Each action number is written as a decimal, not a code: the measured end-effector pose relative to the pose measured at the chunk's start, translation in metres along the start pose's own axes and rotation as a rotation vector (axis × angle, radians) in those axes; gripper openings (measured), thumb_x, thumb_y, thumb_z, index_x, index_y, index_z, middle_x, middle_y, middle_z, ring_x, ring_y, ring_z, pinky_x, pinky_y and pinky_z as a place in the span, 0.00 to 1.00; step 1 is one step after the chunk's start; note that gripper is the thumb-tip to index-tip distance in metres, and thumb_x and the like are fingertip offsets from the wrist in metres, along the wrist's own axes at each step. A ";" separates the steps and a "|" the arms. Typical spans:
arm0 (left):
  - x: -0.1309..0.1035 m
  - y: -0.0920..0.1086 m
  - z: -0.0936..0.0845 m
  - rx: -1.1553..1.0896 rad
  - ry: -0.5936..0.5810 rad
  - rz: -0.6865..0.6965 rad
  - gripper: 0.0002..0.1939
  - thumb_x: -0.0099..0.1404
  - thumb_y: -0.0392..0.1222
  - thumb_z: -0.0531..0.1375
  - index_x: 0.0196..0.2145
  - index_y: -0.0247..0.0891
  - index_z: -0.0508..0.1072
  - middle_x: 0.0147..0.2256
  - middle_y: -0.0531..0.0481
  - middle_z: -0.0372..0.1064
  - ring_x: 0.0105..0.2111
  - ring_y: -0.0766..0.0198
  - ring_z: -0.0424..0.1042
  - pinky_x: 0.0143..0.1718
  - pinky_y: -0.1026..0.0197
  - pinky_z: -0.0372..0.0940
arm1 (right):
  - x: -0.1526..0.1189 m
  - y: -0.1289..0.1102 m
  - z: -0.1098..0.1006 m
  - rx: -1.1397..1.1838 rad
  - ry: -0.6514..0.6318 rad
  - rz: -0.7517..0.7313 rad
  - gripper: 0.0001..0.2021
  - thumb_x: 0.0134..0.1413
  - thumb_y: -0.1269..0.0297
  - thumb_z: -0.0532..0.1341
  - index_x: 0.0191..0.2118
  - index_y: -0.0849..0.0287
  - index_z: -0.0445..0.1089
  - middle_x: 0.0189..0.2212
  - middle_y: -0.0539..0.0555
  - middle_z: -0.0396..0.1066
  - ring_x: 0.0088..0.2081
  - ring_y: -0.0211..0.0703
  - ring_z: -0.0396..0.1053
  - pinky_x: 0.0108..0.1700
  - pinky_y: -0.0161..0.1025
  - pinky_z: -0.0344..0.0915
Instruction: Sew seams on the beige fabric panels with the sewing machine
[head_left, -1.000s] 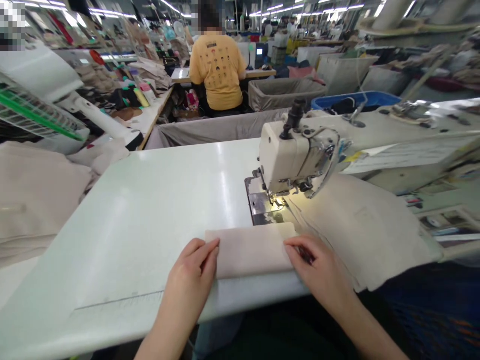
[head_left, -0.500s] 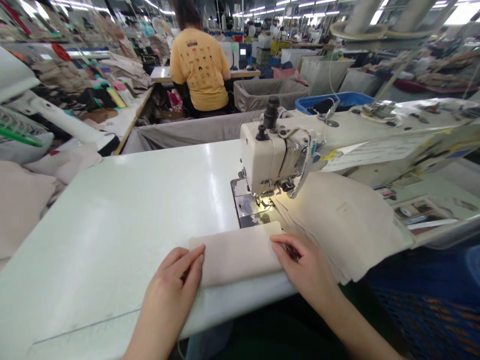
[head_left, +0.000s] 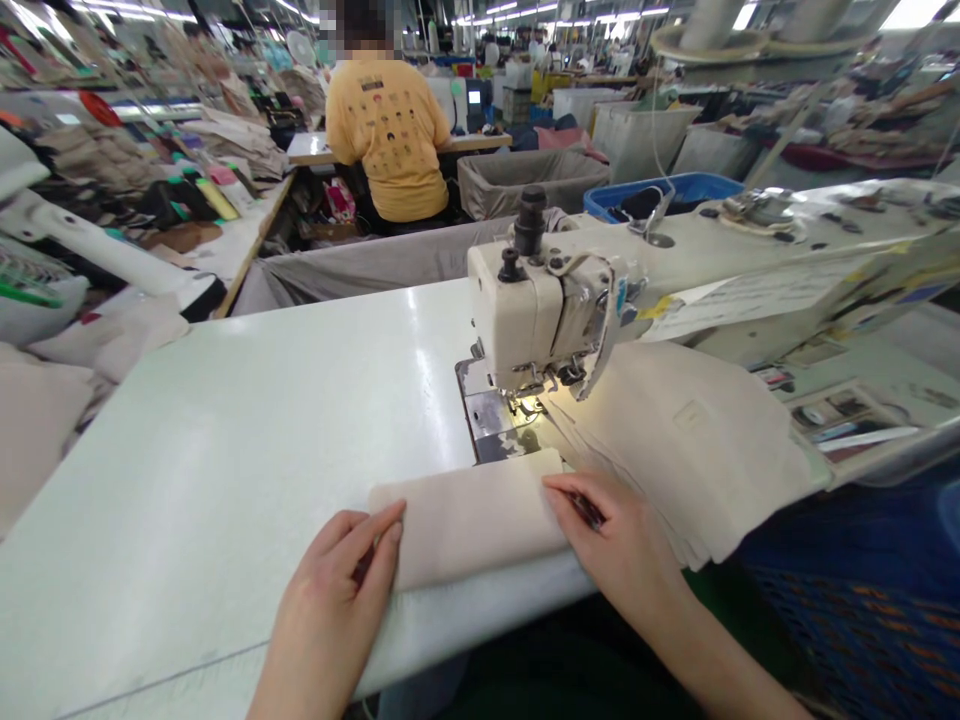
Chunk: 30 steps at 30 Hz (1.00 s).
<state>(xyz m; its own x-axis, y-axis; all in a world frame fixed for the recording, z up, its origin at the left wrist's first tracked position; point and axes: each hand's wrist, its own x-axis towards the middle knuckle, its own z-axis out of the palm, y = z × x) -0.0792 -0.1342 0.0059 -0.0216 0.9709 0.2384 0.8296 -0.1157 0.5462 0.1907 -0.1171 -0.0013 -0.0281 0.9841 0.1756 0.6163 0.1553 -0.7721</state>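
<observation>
A folded strip of beige fabric [head_left: 472, 520] lies at the front edge of the pale sewing table [head_left: 285, 400]. My left hand [head_left: 337, 580] pinches its left end between thumb and fingers. At its right end my right hand [head_left: 607, 525] pinches the fabric near the upper corner. Just beyond the strip is the metal needle plate [head_left: 491, 410], under the lit head of a sewing machine [head_left: 517, 320]. A stack of beige fabric pieces [head_left: 697, 440] rests to the right of the needle, close to my right hand.
A blue plastic crate [head_left: 847, 610] stands at the lower right. Beige fabric [head_left: 45, 420] is piled on the left, below a white lamp arm [head_left: 112, 245]. Behind the table runs a grey cloth-lined bin [head_left: 360, 265]; a person in a yellow shirt [head_left: 386, 135] sits beyond it.
The view has shifted slightly, so the surroundings appear a little farther left. Both hands keep their hold on the fabric strip, which stays almost in the same place before the needle plate.
</observation>
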 end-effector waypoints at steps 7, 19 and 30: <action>-0.004 -0.003 -0.002 0.006 -0.018 0.031 0.17 0.71 0.52 0.54 0.44 0.43 0.80 0.35 0.50 0.73 0.34 0.61 0.76 0.36 0.61 0.73 | -0.001 0.001 -0.001 -0.016 -0.002 0.006 0.09 0.61 0.66 0.58 0.34 0.55 0.76 0.28 0.50 0.74 0.30 0.41 0.71 0.33 0.36 0.66; -0.005 -0.006 -0.001 0.023 -0.012 0.046 0.17 0.72 0.51 0.55 0.47 0.44 0.79 0.36 0.50 0.72 0.34 0.61 0.75 0.37 0.62 0.72 | -0.001 0.002 0.000 -0.033 -0.015 0.008 0.09 0.61 0.68 0.58 0.33 0.57 0.76 0.27 0.49 0.73 0.29 0.39 0.70 0.33 0.35 0.64; -0.009 -0.012 0.000 0.017 -0.063 0.026 0.17 0.72 0.51 0.55 0.50 0.45 0.78 0.38 0.49 0.72 0.36 0.60 0.75 0.38 0.61 0.72 | -0.001 0.003 0.001 -0.053 -0.010 0.004 0.10 0.61 0.67 0.57 0.34 0.55 0.76 0.28 0.51 0.75 0.30 0.41 0.72 0.32 0.36 0.66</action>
<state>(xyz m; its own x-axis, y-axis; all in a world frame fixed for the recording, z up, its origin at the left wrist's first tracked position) -0.0891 -0.1413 -0.0026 0.0344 0.9789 0.2012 0.8386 -0.1377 0.5270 0.1915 -0.1176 -0.0042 -0.0334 0.9855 0.1664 0.6574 0.1471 -0.7390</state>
